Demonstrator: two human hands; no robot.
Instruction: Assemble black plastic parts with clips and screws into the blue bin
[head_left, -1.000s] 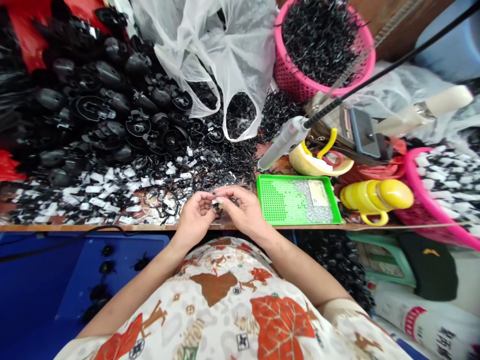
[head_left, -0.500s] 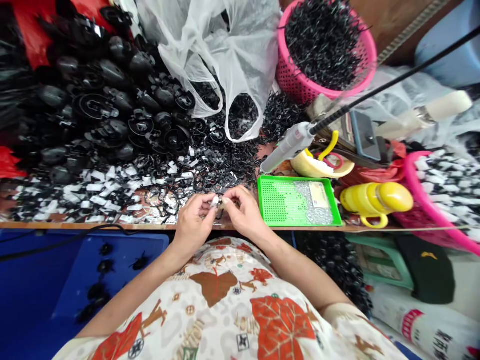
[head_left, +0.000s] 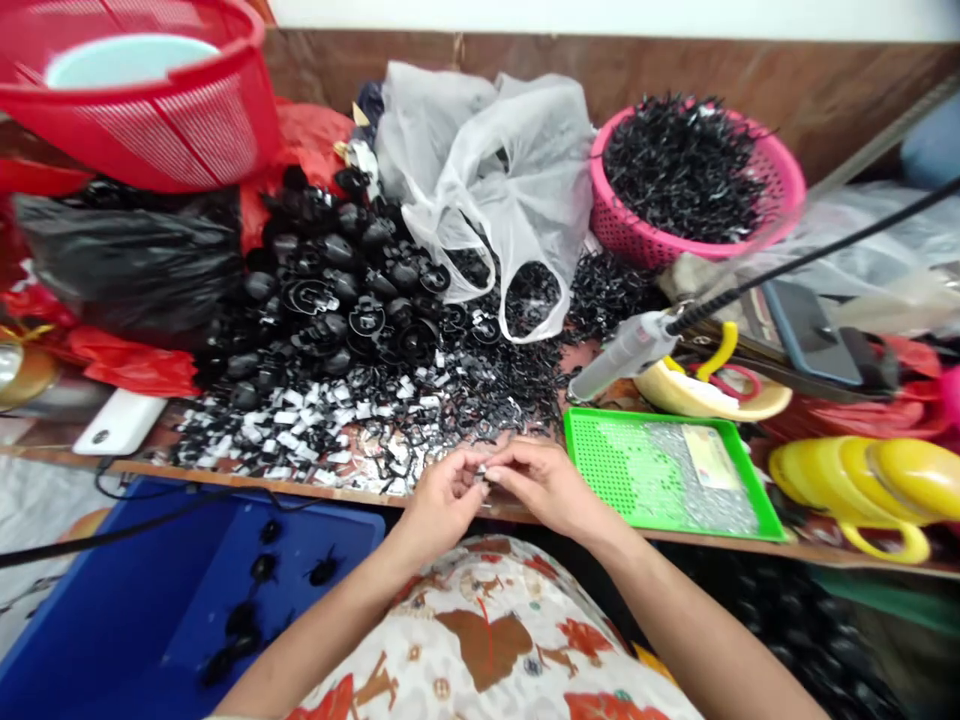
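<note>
My left hand (head_left: pixel 442 502) and my right hand (head_left: pixel 553 490) meet at the table's front edge. Fingertips of both pinch a small part (head_left: pixel 484 474), pale and dark, mostly covered by the fingers; its exact kind is too small to make out. Left of the hands spreads a heap of small white-and-black plastic pieces (head_left: pixel 289 425). Behind it are piled black rounded shells (head_left: pixel 349 285). Just right of my right hand lies a green perforated tray (head_left: pixel 581 450) holding shiny metal bits (head_left: pixel 675 465) and a card (head_left: pixel 709 455).
A grey cylindrical tool (head_left: pixel 622 355) on a black cord stands behind the tray. A pink basket (head_left: pixel 637 230) of thin black pieces, a plastic bag (head_left: pixel 517 150) and a red basket (head_left: pixel 217 130) line the back. A yellow bottle (head_left: pixel 862 475) sits right; a blue bin (head_left: pixel 172 590) is below left.
My view has swung up and left, bringing the red basket and back wall into sight. Both hands stay together at the small part; its white piece, plainer before, is now more covered.
</note>
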